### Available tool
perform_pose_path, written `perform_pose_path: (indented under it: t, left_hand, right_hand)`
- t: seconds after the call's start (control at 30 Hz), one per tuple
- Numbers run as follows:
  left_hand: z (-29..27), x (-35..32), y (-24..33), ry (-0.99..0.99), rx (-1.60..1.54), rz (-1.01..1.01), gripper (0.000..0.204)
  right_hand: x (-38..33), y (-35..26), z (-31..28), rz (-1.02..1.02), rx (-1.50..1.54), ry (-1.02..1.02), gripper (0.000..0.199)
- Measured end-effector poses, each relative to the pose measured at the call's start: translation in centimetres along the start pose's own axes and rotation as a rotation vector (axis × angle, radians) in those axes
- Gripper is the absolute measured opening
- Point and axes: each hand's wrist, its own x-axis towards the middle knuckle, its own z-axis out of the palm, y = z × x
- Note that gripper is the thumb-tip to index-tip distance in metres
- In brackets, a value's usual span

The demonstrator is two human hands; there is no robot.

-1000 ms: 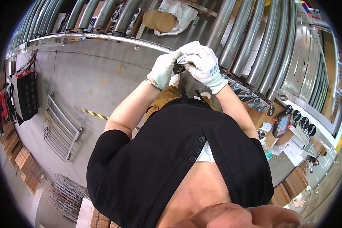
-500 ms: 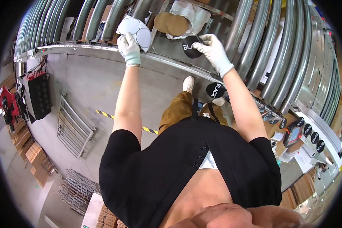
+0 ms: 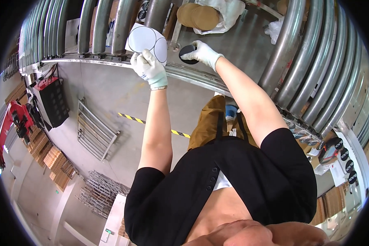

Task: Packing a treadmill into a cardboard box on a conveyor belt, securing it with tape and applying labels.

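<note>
Both my hands wear white gloves. My left hand (image 3: 150, 69) is closed on the edge of a white sheet (image 3: 142, 39) marked with dark circle outlines, its thumb lying on top. Held above the roller conveyor's near rail, that sheet shows no black circle on it. A little to the right, my right hand (image 3: 207, 55) pinches a round black sticker (image 3: 186, 52) by its right side. The sticker is tilted and its lettering cannot be seen. A small gap separates it from the sheet. Some of the right fingertips are hidden.
Metal rollers (image 3: 293, 49) curve away on both sides, with a metal rail (image 3: 192, 76) along the near edge. Brown round discs (image 3: 205, 17) lie on a clear plastic bag (image 3: 232, 14) beyond my hands. Several black round stickers (image 3: 344, 154) line a white surface at right.
My right hand has moved left with the black sticker, closer to the sheet. The sticker has turned so its lettering no longer shows. The whole view has shifted slightly.
</note>
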Motion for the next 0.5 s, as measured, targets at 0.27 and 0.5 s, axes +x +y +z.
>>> perform_pose_path:
  t: [0.27, 0.5]
  left_hand:
    - [-0.1, 0.1, 0.4, -0.002, 0.031, 0.014, 0.026]
    - [-0.1, 0.2, -0.1, 0.037, 0.003, 0.045, 0.027]
  right_hand:
    - [-1.1, -2.0, 0.9, -0.053, -0.058, -0.176, 0.097]
    - [-6.2, -4.2, -0.2, -0.126, -0.455, 0.295, 0.095]
